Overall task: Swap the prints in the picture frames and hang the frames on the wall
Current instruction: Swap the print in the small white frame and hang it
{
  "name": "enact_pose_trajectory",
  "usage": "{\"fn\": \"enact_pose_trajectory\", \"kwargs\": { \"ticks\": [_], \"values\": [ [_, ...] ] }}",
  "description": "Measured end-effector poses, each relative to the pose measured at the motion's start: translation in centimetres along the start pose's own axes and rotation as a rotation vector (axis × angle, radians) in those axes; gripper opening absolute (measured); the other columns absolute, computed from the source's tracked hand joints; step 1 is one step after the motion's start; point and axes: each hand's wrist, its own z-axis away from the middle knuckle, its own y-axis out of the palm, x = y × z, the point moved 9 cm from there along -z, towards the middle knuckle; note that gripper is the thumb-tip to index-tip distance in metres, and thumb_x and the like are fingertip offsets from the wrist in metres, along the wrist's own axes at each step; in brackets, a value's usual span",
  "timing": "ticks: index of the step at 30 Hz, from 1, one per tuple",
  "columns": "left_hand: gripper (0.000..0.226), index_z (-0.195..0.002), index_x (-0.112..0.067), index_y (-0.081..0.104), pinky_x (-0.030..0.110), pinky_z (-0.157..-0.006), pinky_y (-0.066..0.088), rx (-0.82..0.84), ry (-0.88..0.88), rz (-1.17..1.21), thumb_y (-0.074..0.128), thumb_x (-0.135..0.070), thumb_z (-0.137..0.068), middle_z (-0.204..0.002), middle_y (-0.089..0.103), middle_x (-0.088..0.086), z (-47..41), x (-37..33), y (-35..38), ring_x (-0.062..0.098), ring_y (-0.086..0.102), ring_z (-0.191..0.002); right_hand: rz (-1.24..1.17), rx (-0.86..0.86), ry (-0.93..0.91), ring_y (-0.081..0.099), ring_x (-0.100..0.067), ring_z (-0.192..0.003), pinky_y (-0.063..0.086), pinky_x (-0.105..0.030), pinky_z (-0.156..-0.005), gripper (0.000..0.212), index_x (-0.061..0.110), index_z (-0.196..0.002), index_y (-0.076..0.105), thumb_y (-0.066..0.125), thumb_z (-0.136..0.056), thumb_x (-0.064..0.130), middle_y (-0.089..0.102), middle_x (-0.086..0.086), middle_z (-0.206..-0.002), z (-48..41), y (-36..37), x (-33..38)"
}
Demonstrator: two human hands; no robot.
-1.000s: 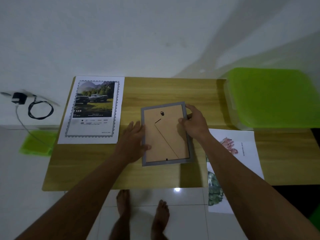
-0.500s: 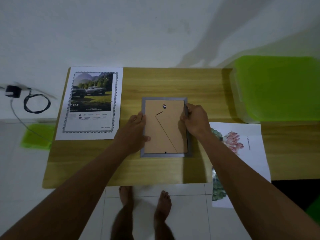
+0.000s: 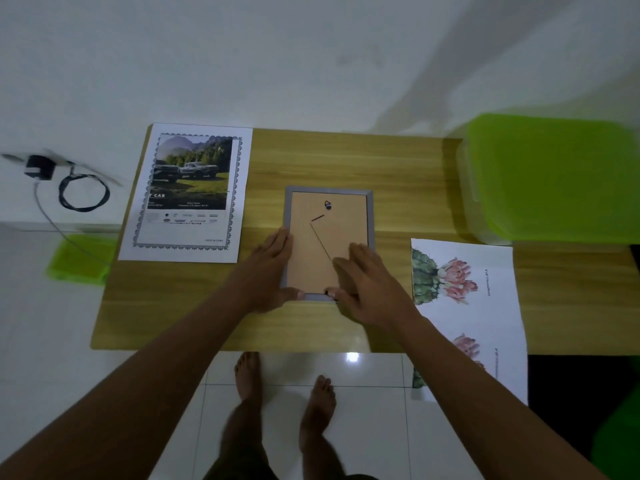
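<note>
My left hand (image 3: 268,271) lies flat and open on the left edge of the picture frame (image 3: 370,216), thumb at its near edge; my right hand (image 3: 367,289) presses open-fingered on its near right corner. The frame lies face down mid-surface (image 3: 346,157), the car print (image 3: 188,192) at the far left corner, the flower print (image 3: 485,289) overhanging the near edge.

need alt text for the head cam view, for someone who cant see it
Seen from above, a person's left hand and right hand press on a grey picture frame lying face down on a wooden table. A car print lies to its left, a cactus flower print to its right, overhanging the table's near edge.
</note>
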Motion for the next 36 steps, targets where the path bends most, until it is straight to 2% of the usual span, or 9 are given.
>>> {"fn": "enact_pose_trajectory", "kwargs": {
  "ticks": [2,5,8,14,18,24,33,36],
  "values": [
    [0.119,-0.151,-0.009,-0.015,0.044,-0.122,0.006,0.003,-0.003,0.001,0.063,-0.062,-0.079,-0.159,-0.023,0.005,-0.3,0.1,0.2,0.02,-0.016,-0.147,-0.021,0.006,-0.039,0.026,-0.045,-0.143,0.021,-0.058,-0.115,0.046,0.013,-0.131,0.058,0.047,-0.097,0.042,0.038,-0.024,-0.148,0.3,0.9,0.2],
    [0.125,-0.151,-0.009,-0.017,0.041,-0.121,0.001,0.021,0.005,0.006,0.065,-0.066,-0.075,-0.159,-0.024,0.004,-0.3,0.2,0.4,0.02,-0.017,-0.147,-0.043,-0.038,-0.078,0.03,-0.046,-0.143,0.02,-0.062,-0.116,0.032,0.017,-0.121,0.067,0.051,-0.097,0.029,0.042,-0.023,-0.149,0.8,1.8,0.7],
    [0.129,-0.15,-0.009,-0.018,0.039,-0.119,-0.001,0.028,0.006,0.004,0.071,-0.062,-0.073,-0.159,-0.024,0.004,-0.3,0.4,0.4,0.021,-0.017,-0.147,-0.065,-0.082,-0.089,0.033,-0.044,-0.142,0.02,-0.063,-0.116,0.031,0.02,-0.12,0.07,0.057,-0.095,0.032,0.046,-0.019,-0.149,1.1,2.4,0.9],
    [0.132,-0.151,-0.01,-0.015,0.035,-0.118,-0.004,-0.012,-0.012,0.086,0.078,-0.055,-0.069,-0.16,-0.021,0.002,-0.3,0.6,0.2,0.018,-0.014,-0.148,-0.083,-0.147,-0.076,0.039,-0.043,-0.139,0.021,-0.07,-0.112,0.025,0.012,-0.11,0.075,0.064,-0.088,0.016,0.054,-0.014,-0.143,1.1,2.8,1.7],
    [0.134,-0.152,-0.011,-0.014,0.034,-0.117,-0.004,-0.027,-0.021,0.122,0.081,-0.052,-0.066,-0.16,-0.02,0.001,-0.3,0.6,0.0,0.016,-0.014,-0.148,-0.12,-0.152,-0.045,0.03,-0.035,-0.146,0.013,-0.065,-0.117,0.021,0.012,-0.111,0.073,0.066,-0.091,0.016,0.048,-0.01,-0.149,0.9,2.5,1.5],
    [0.135,-0.152,-0.012,-0.013,0.035,-0.118,-0.004,-0.022,-0.031,0.155,0.083,-0.05,-0.064,-0.16,-0.019,0.001,-0.3,0.7,0.0,0.015,-0.014,-0.147,-0.197,-0.179,0.042,0.023,-0.025,-0.15,-0.005,-0.048,-0.119,0.018,0.015,-0.106,0.073,0.063,-0.091,0.011,0.044,-0.005,-0.152,0.7,2.1,1.6],
    [0.135,-0.152,-0.01,-0.01,0.034,-0.117,-0.004,-0.035,-0.024,0.139,0.082,-0.052,-0.064,-0.161,-0.016,0.003,-0.4,0.7,-0.1,0.017,-0.012,-0.148,-0.183,-0.16,0.042,0.028,-0.024,-0.148,-0.001,-0.054,-0.119,0.014,0.014,-0.1,0.072,0.061,-0.092,0.01,0.048,-0.002,-0.149,0.7,2.2,1.8],
    [0.135,-0.153,-0.011,-0.01,0.034,-0.117,-0.003,-0.038,-0.023,0.149,0.083,-0.051,-0.064,-0.161,-0.015,0.003,-0.3,0.7,-0.2,0.017,-0.012,-0.148,-0.193,-0.148,0.053,0.025,-0.02,-0.149,-0.005,-0.05,-0.12,0.016,0.016,-0.104,0.072,0.061,-0.093,0.013,0.047,0.0,-0.15,0.7,2.3,1.6]
  ]
}}
